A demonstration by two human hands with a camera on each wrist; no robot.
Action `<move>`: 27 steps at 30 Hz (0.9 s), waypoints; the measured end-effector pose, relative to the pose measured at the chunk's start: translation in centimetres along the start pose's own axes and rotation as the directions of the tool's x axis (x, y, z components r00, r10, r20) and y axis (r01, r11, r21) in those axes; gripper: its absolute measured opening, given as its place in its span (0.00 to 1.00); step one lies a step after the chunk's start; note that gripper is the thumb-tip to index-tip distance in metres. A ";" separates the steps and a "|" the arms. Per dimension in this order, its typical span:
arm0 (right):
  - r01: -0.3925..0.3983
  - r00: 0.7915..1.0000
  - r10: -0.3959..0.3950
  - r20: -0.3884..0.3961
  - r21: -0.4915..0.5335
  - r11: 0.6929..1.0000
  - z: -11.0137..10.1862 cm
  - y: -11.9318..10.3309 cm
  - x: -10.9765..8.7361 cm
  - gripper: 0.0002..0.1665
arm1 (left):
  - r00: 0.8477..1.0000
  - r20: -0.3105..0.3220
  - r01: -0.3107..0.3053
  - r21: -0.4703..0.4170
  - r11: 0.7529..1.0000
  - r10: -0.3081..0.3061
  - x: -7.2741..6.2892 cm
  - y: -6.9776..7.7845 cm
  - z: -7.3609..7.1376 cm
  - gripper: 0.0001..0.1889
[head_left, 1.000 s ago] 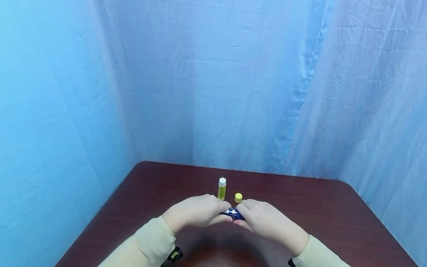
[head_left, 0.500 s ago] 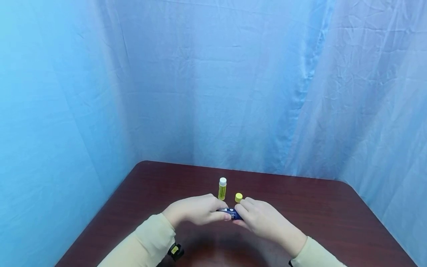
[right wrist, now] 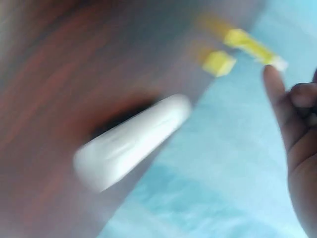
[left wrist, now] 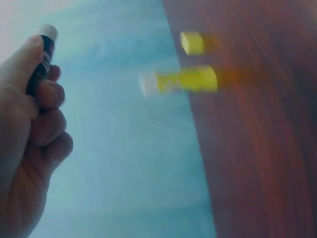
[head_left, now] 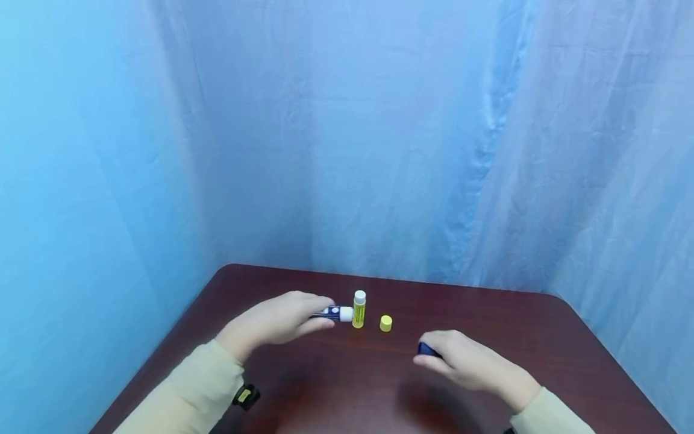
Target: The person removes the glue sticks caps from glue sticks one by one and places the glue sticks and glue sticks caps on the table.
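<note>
My left hand [head_left: 279,322] grips a dark blue glue stick [head_left: 335,313], whose bare white end points right. In the left wrist view the same stick shows between thumb and curled fingers. My right hand [head_left: 472,364] pinches a dark blue cap [head_left: 427,349], apart from the stick and lower right of it. Upright on the table between the hands stands a yellow glue stick [head_left: 358,314] with an uncapped white top. Beside it, to its right, sits a yellow cap [head_left: 385,323]. The blue stick's white end overlaps the yellow stick in the head view.
The dark red-brown table [head_left: 488,325] has rounded far corners. Pale blue curtains [head_left: 379,150] hang behind it and along both sides. In the right wrist view a blurred whitish elongated shape [right wrist: 131,141] fills the foreground, its kind unclear.
The blue glue stick has come apart from its cap, baring its white end. My left hand has moved left and away with the stick, my right hand right with the cap.
</note>
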State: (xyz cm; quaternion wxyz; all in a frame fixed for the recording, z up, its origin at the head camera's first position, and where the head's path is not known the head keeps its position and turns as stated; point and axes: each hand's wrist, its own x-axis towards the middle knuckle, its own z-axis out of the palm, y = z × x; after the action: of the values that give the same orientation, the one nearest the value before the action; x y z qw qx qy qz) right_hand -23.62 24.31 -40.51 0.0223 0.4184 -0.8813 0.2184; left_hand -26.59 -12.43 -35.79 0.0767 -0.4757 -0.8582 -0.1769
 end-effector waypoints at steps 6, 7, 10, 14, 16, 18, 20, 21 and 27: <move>-0.055 0.997 0.050 0.050 0.102 0.993 0.3 -0.2 0.8 0.10 | 0.997 0.076 0.017 -0.027 0.999 -0.015 -0.1 0.4 0.6 0.09; -0.060 0.997 0.055 0.047 0.108 0.992 0.3 -0.3 0.8 0.10 | 0.996 0.080 0.037 -0.027 0.999 -0.035 -0.2 0.4 0.9 0.08; -0.072 0.997 0.071 0.014 0.108 0.992 0.3 -0.3 0.9 0.07 | 0.995 0.066 0.077 -0.026 0.997 -0.075 -0.7 0.2 1.7 0.08; -0.075 0.997 0.078 -0.029 0.090 0.993 0.0 -0.2 0.9 0.06 | 0.995 0.052 0.089 -0.028 0.996 -0.087 -0.9 -0.1 2.4 0.09; -0.066 0.997 0.069 -0.047 0.072 0.995 -0.2 -0.2 0.8 0.08 | 0.995 0.052 0.089 -0.021 0.996 -0.088 -0.9 -0.1 2.6 0.09; -0.054 0.996 0.058 -0.072 0.054 0.997 -0.4 -0.2 0.8 0.09 | 0.995 0.049 0.089 -0.020 0.996 -0.088 -0.9 -0.2 2.8 0.09; -0.046 0.994 0.050 -0.101 0.042 0.998 -0.5 -0.1 0.8 0.10 | 0.996 0.040 0.084 -0.022 0.996 -0.083 -0.8 -0.3 2.8 0.09; -0.043 0.992 0.047 -0.114 0.038 0.998 -0.5 -0.1 0.7 0.10 | 0.996 0.039 0.081 -0.022 0.996 -0.080 -0.8 -0.3 2.8 0.09; -0.059 0.989 0.070 -0.131 0.088 0.994 -0.3 -0.2 0.5 0.17 | 0.994 0.057 0.094 -0.027 0.995 -0.092 -0.8 -0.2 2.9 0.08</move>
State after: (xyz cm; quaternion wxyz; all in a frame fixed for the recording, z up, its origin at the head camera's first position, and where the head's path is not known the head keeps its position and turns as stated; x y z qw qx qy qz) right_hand -23.85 24.01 -40.08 0.0567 0.3746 -0.8810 0.2834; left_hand -26.20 -12.09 -38.78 0.0371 -0.4411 -0.8785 -0.1798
